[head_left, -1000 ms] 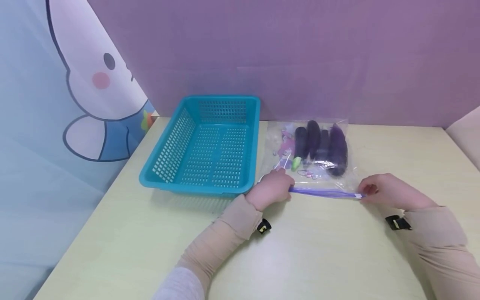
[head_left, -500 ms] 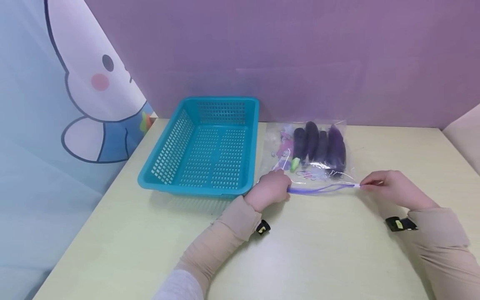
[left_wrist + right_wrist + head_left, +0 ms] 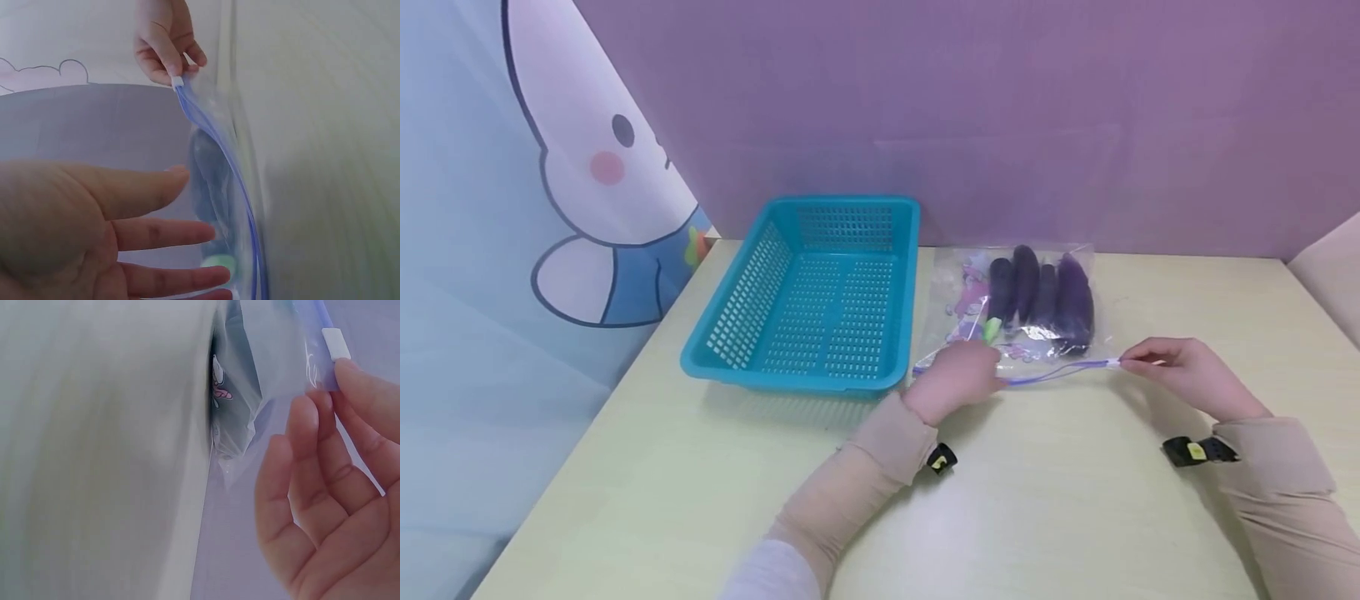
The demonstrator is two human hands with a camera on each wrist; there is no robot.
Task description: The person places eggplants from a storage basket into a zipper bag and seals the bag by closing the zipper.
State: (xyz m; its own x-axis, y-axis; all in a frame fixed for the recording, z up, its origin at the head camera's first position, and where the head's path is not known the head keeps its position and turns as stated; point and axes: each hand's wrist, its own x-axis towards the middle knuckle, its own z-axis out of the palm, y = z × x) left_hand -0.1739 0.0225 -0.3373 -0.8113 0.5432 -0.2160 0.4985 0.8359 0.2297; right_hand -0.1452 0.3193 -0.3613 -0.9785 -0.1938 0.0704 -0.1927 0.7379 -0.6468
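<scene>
A clear zip bag point(image 3: 955, 325) with pink and purple printing lies on the table, several dark purple eggplants point(image 3: 1025, 287) inside it. One eggplant has a pale green stem end point(image 3: 992, 330). My right hand point(image 3: 1187, 375) pinches the near right corner of the bag, beside the white slider point(image 3: 336, 344) on the purple zip strip point(image 3: 219, 140). My left hand point(image 3: 958, 379) is over the near left part of the strip. In the left wrist view its thumb and fingers reach out straight and spread beside the strip, pinching nothing. The strip's two edges bow apart in the middle.
A teal plastic basket point(image 3: 913, 308) with perforated sides stands left of the bag, close to my left forearm. Behind the table rises a purple backdrop point(image 3: 1000, 125). A blue cloth point(image 3: 467, 333) with a cartoon figure hangs at the left.
My left hand has let go of the strip's left end and shifted right along it. My right hand has raised its corner slightly, away from me, and the strip's edges have bowed apart.
</scene>
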